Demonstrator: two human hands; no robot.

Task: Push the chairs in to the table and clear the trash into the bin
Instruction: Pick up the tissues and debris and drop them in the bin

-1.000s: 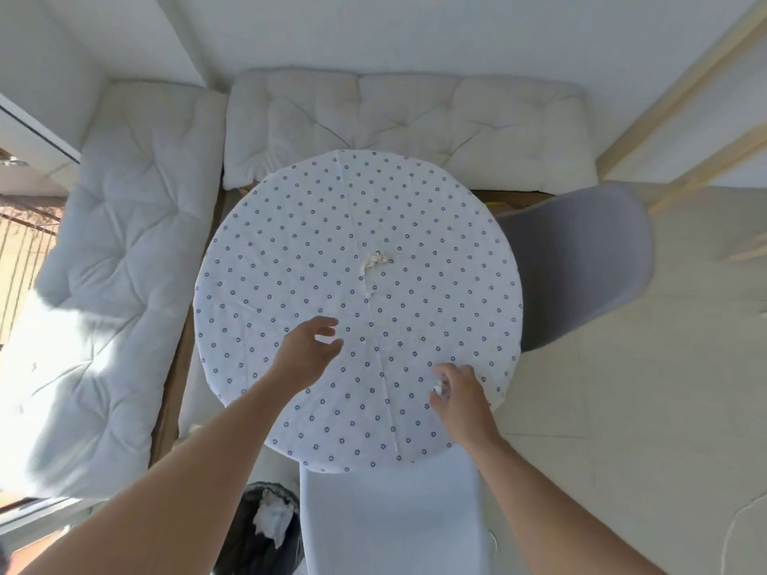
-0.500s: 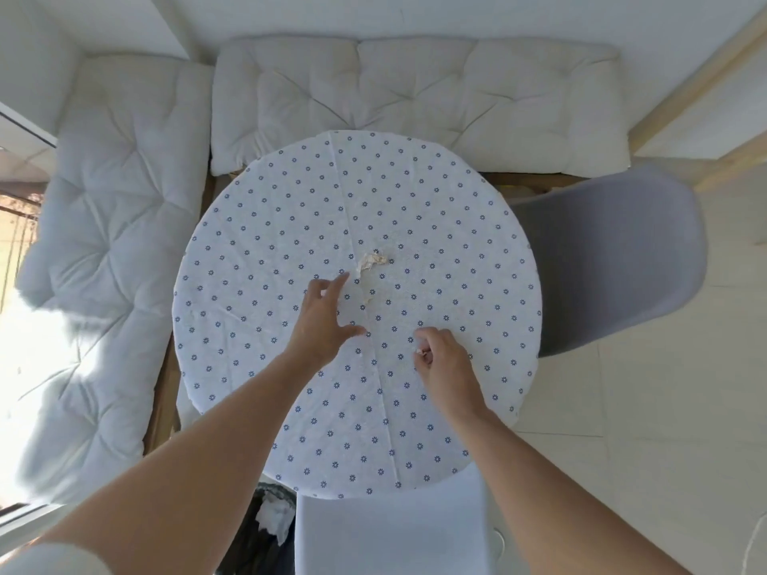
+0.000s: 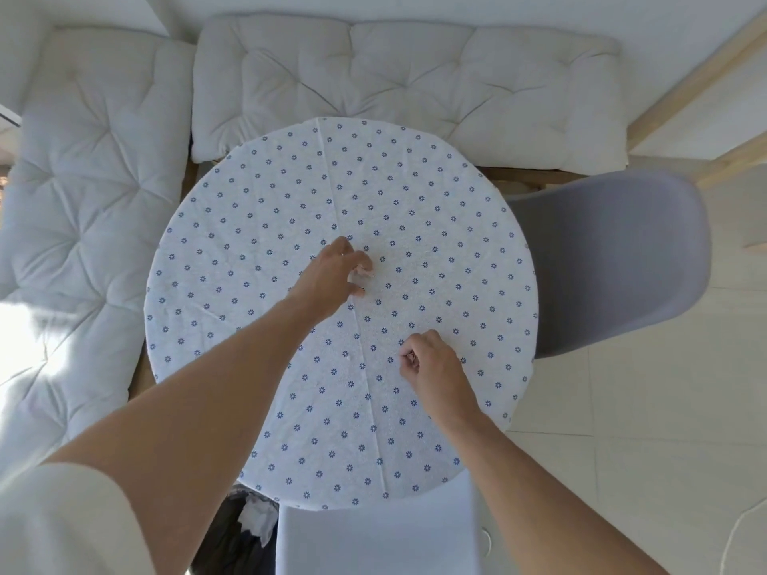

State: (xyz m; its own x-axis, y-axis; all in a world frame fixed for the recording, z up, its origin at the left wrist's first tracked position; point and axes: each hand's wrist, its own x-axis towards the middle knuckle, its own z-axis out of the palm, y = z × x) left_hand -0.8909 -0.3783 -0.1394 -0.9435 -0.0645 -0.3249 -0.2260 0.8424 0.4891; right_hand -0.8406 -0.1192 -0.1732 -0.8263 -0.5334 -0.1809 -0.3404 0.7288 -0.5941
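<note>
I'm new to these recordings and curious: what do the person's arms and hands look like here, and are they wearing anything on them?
Two bare arms reach over the table. The left hand and right hand wear no gloves, and no rings, watch or bracelets show. The forearms are uncovered. At the lower left, a pale cream short sleeve covers the left upper arm; no sleeve shows on the right arm.

Near the centre of the round, flower-dotted surface (image 3: 415, 193), the left hand (image 3: 328, 280) curls its fingers around a small crumpled scrap (image 3: 360, 272). The right hand (image 3: 433, 367) rests closed on the surface, nearer the person. A grey chair (image 3: 614, 259) stands right of the surface, a white chair (image 3: 373, 541) at its near edge.
</note>
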